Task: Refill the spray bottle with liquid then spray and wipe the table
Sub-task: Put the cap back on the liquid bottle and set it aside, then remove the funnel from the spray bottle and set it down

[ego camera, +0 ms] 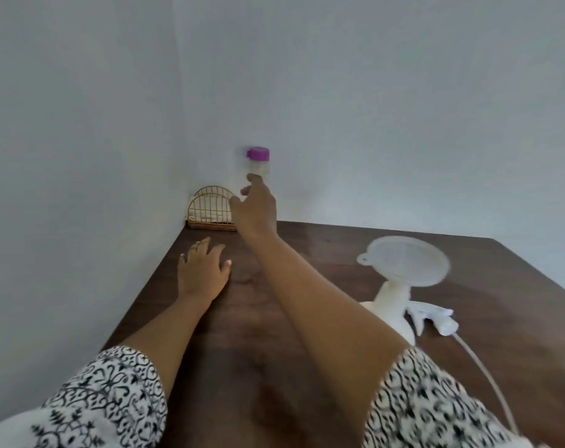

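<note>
A clear refill bottle with a purple cap (258, 160) stands at the back of the dark wooden table (307, 318), by the wall. My right hand (253, 211) is stretched out to it; its fingertips lie on the bottle's lower part and hide it, and the fingers are still apart. My left hand (203, 270) rests flat on the table with fingers spread. At the right stands the white spray bottle (392, 302) with a wide white funnel (404, 260) set in its neck. Its trigger head (433, 315) lies beside it, and a thin dip tube (481, 370) trails toward me.
A gold wire holder (210, 205) with white cloth in it sits in the back left corner against the walls. The table's left edge runs along the wall. The right edge falls away past the funnel.
</note>
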Demonstrator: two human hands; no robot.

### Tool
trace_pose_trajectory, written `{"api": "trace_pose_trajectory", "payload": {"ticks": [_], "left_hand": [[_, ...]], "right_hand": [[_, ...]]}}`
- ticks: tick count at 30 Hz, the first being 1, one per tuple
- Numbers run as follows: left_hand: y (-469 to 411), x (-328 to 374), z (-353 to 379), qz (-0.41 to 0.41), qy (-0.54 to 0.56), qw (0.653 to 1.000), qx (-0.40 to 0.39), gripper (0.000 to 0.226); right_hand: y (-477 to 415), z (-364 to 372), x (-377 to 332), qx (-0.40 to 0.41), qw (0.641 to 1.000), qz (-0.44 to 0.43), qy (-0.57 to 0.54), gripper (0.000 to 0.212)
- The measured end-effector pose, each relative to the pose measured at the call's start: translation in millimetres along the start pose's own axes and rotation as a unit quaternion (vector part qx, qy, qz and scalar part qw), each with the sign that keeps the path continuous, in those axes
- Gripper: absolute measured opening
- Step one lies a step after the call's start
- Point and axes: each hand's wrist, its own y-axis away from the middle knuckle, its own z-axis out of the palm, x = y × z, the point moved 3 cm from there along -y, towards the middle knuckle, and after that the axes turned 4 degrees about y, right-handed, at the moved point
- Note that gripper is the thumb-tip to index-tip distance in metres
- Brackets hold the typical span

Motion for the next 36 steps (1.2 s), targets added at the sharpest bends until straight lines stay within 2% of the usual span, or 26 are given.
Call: {"api": "trace_pose_trajectory", "payload": {"ticks": [2, 5, 7, 9, 13, 17, 20, 24, 27, 31, 36], "left_hand": [[17, 17, -6, 0.02, 0.076, 0.997, 0.024, 0.045], [51, 59, -20, 0.092, 0.232, 0.968, 0.025, 0.038], [78, 91, -34, 0.145, 0.312, 0.939, 0.006, 0.035], [104, 119, -44, 0.166, 0.387, 0.906, -0.042, 0.038], [144, 165, -37, 0.154, 0.457, 0.863, -0.152, 0.072], [157, 199, -20, 0.113, 0.445, 0.871, -0.177, 0.087], [157, 212, -14, 0.074, 0.44, 0.881, -0.157, 0.091], [152, 216, -12, 0.053, 0.45, 0.882, -0.132, 0.062], [151, 214, -10, 0.057, 0.445, 0.884, -0.133, 0.057], [154, 212, -8, 0.062, 0.458, 0.878, -0.122, 0.055], [155, 213, -7, 0.064, 0.464, 0.876, -0.117, 0.054]], "right_hand": [[32, -35, -26, -0.029, 0.998, -0.04, -0.035, 0.043], [75, -95, -57, -0.161, 0.975, -0.15, -0.021, 0.024], [97, -142, -69, -0.233, 0.943, -0.232, 0.051, 0.021], [103, -185, -68, -0.268, 0.908, -0.274, 0.17, 0.02], [84, -229, -28, -0.352, 0.851, -0.215, 0.325, 0.03], [77, -227, 3, -0.438, 0.819, -0.145, 0.342, 0.03], [69, -224, 9, -0.431, 0.832, -0.14, 0.319, 0.031], [57, -222, 13, -0.425, 0.842, -0.136, 0.304, 0.03], [48, -224, 20, -0.401, 0.867, -0.116, 0.272, 0.03], [36, -234, 36, -0.362, 0.909, -0.044, 0.202, 0.023], [37, -249, 66, -0.293, 0.948, 0.098, 0.082, 0.019]]}}
